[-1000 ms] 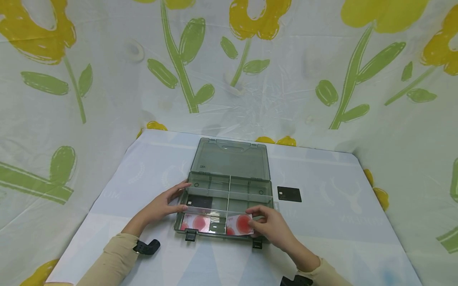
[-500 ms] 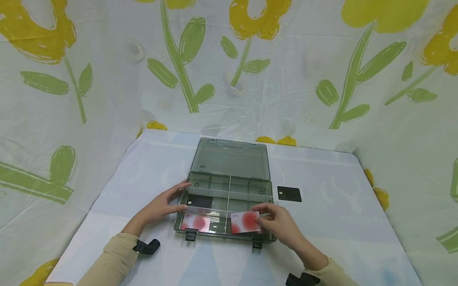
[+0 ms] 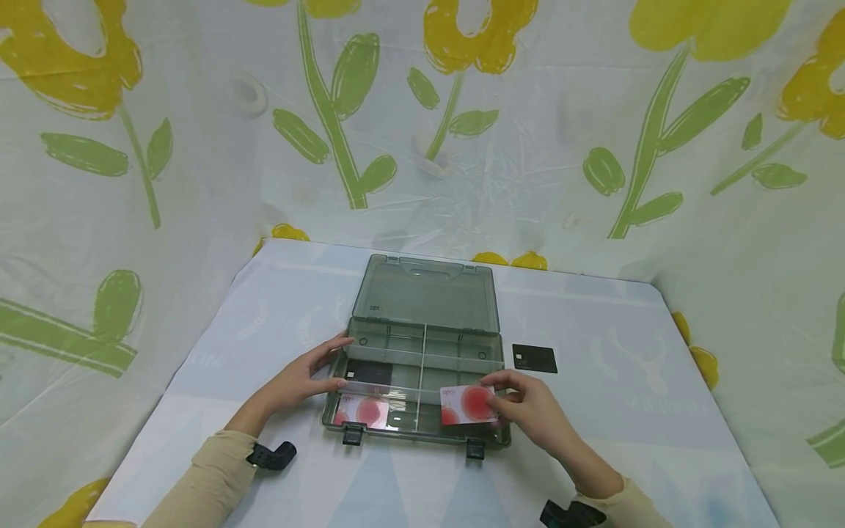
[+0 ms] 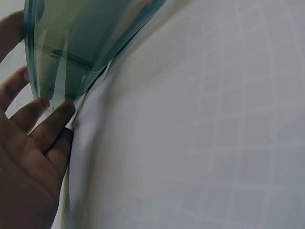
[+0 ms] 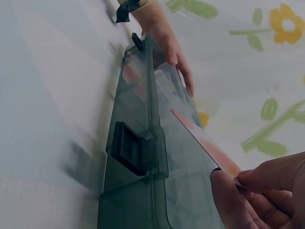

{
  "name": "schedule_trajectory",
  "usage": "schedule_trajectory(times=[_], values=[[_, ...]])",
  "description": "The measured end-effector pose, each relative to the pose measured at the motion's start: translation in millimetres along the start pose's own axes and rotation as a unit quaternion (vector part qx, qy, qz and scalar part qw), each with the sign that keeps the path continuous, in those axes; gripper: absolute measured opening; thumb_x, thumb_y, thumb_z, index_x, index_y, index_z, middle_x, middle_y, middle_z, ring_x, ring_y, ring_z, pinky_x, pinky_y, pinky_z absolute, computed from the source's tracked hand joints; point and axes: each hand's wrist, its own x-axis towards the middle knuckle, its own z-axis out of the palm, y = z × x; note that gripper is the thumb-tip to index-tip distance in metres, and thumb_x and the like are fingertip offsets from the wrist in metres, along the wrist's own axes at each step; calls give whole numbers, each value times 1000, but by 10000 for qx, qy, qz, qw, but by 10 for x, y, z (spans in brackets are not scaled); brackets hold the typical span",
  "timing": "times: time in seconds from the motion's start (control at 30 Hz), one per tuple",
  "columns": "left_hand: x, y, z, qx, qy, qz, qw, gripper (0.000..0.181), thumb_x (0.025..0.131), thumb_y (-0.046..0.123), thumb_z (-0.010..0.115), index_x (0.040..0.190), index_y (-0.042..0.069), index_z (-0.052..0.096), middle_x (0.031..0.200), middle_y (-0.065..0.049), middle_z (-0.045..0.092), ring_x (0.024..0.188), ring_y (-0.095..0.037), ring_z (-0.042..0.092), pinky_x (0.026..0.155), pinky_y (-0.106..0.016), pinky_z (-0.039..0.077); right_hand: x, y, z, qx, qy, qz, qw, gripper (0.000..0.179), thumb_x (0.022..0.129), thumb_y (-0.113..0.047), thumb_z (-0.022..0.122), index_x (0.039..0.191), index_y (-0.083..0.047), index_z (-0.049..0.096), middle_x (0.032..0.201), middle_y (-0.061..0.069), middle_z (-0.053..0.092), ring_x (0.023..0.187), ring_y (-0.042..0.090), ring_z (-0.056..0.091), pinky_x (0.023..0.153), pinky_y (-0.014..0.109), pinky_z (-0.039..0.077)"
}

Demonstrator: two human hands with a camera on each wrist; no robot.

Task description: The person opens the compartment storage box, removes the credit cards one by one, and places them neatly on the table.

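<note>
A grey-green see-through compartment box [image 3: 455,345] lies on the table with its lid [image 3: 425,293] folded back. My right hand [image 3: 538,411] pinches a white card with red circles [image 3: 458,405] by its right end, above the front right compartment. In the right wrist view, thumb and fingers grip the card's edge [image 5: 205,145], which is tilted over the rim. My left hand [image 3: 293,381] rests against the box's left side; the left wrist view has its extended fingers [image 4: 55,126] touching the wall. A matching red-circle card [image 3: 359,411] lies in the front left compartment, a black card [image 3: 370,372] behind it.
Another black card [image 3: 535,358] lies on the table right of the box. Two dark latches [image 3: 353,435] hang off the box's front edge. A flower-printed sheet [image 3: 502,169] surrounds the table [image 3: 660,411] at the back and sides.
My right hand has lifted the red-circle card from the front right compartment and shifted it right and slightly upward in view. My left hand has stayed in place.
</note>
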Motion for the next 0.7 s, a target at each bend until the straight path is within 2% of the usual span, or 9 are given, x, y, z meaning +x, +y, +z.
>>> schedule_trajectory(times=[0.27, 0.53, 0.7], values=[[-5, 10, 0, -28, 6, -33, 10000, 74, 94, 28, 75, 157, 16, 39, 167, -17, 21, 146, -48, 31, 118, -59, 28, -2, 53, -104, -146, 69, -82, 9998, 29, 95, -9, 72, 121, 2, 66, 114, 20, 66, 75, 22, 71, 65, 33, 64], [-5, 24, 2, -35, 21, -50, 10000, 74, 93, 28, 76, 157, 17, 39, 167, -17, 21, 146, -48, 31, 118, -59, 28, 6, 77, -267, -226, 527, 138, 9983, 27, 93, -8, 73, 119, -1, 67, 117, 20, 66, 78, 22, 71, 66, 32, 64], [-2, 6, 5, 17, 29, -72, 10000, 74, 94, 29, 76, 157, 18, 39, 167, -16, 21, 146, -48, 31, 118, -59, 28, -1, 99, -369, -268, 654, 219, 9973, 28, 94, -7, 72, 121, 1, 66, 118, 22, 65, 80, 23, 72, 67, 32, 64]])
